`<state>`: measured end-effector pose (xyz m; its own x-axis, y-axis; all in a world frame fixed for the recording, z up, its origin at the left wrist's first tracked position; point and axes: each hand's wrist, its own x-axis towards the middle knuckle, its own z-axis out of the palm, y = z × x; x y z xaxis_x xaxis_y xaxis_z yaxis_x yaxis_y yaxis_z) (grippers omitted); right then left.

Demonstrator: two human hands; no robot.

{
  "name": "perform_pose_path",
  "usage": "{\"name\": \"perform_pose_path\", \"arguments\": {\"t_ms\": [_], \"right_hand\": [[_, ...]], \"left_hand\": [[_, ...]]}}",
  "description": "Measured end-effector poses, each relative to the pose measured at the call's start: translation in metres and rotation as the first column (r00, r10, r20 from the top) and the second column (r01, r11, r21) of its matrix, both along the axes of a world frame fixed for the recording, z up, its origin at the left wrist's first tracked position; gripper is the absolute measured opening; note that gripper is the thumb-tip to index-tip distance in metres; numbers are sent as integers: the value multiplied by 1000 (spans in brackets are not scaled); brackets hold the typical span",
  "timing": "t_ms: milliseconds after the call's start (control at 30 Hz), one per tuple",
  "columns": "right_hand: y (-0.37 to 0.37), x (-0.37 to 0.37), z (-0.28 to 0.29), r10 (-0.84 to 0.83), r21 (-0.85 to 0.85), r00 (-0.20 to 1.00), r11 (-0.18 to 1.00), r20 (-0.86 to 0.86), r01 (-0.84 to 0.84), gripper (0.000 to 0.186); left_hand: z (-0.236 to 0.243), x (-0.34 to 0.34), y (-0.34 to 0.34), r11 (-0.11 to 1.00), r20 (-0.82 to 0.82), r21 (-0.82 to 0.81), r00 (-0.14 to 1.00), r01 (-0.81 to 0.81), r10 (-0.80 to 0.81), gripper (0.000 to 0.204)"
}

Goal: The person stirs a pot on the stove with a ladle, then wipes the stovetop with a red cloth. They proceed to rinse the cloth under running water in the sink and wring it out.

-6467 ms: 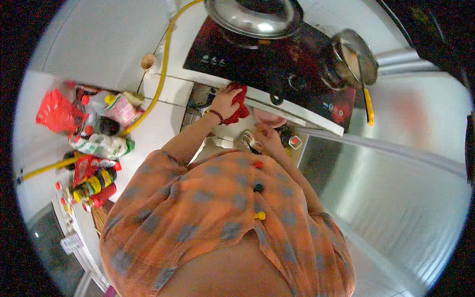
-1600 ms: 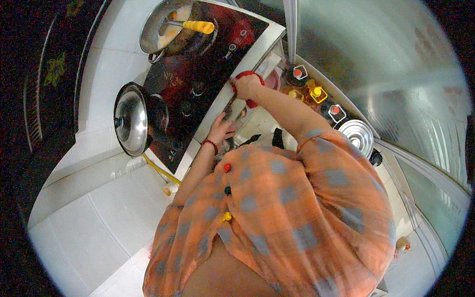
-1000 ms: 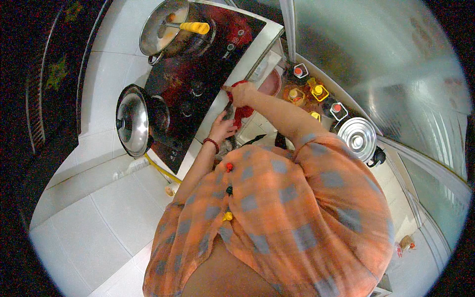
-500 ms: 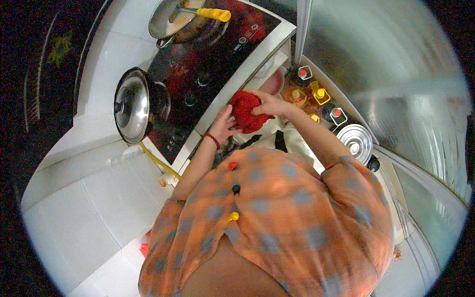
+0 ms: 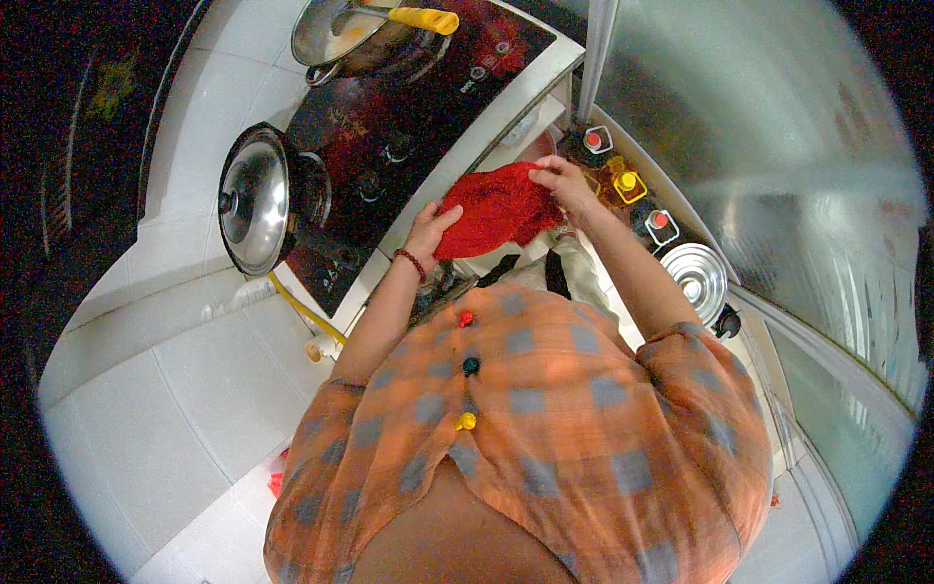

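A red cloth (image 5: 486,204) is stretched out between my hands, just off the front edge of the black stove top (image 5: 360,127). My left hand (image 5: 428,234) is closed on the cloth's left side, thumb on top, with a red bead bracelet at the wrist. My right hand (image 5: 564,185) pinches its upper right corner. A pinkish basin (image 5: 537,144) shows partly behind the cloth, inside an opening below the stove's edge.
A lidded black pot (image 5: 255,200) and a pan (image 5: 326,34) with a yellow-handled utensil sit on the stove. Several bottles (image 5: 628,180) and a steel lid (image 5: 691,282) line the right side, beside a frosted panel (image 5: 769,146). A yellow hose (image 5: 302,307) runs at lower left.
The red cloth has come up from the stove's front edge and been spread from a bunch into a flat piece. My left hand has closed on it; my right hand has moved right to its corner.
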<state>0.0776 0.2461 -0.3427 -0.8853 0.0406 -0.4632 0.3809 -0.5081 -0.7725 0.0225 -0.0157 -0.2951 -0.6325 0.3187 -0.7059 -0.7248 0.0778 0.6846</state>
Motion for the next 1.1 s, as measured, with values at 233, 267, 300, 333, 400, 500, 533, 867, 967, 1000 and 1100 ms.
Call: {"name": "perform_pose_path", "arguments": {"t_ms": [233, 267, 300, 333, 400, 500, 533, 867, 967, 1000, 1100], "right_hand": [[8, -34, 16, -85, -297, 988, 947, 132, 122, 21], [8, -46, 12, -82, -382, 989, 916, 121, 123, 22], [6, -53, 8, -81, -463, 991, 878, 110, 123, 23], [1, -62, 12, -170, -464, 980, 863, 108, 201, 24], [-3, -82, -3, -362, -542, 932, 778, 25, 317, 24], [-21, -96, 10, -441, -363, 895, 847, -74, 387, 21], [-17, -102, -14, -354, -41, 910, 935, -217, 354, 22], [-22, -108, -13, 362, 965, 932, -247, 5, 91, 48], [-27, -117, -14, 309, 951, 951, -296, 3, 93, 42], [-31, -122, -16, 309, 947, 950, -314, 39, 64, 40], [-47, -122, -20, 437, 951, 895, -305, 90, 53, 31]], "left_hand": [[30, 0, 3, 985, 141, 22, 975, 173, -174, 37], [22, 0, 2, 986, 159, 95, 976, 135, -149, 37], [13, -2, 0, 982, 179, 166, 976, 96, -125, 37], [16, -4, 10, 993, 204, 119, 978, 16, -40, 35], [30, -10, 37, 991, 233, 19, 965, -131, 123, 32], [-16, -28, 18, 962, 196, 267, 981, -54, 1, 26], [2, -30, 47, 980, 213, 159, 974, -116, 81, 22], [-23, -42, 62, 954, 270, 257, 959, -158, 86, 14], [-28, -48, 70, 972, 233, 196, 969, -128, 81, 13], [-30, -49, 69, 973, 233, 196, 969, -125, 78, 13], [-43, -40, 56, 979, 253, 154, 963, -132, 90, 12]]}}
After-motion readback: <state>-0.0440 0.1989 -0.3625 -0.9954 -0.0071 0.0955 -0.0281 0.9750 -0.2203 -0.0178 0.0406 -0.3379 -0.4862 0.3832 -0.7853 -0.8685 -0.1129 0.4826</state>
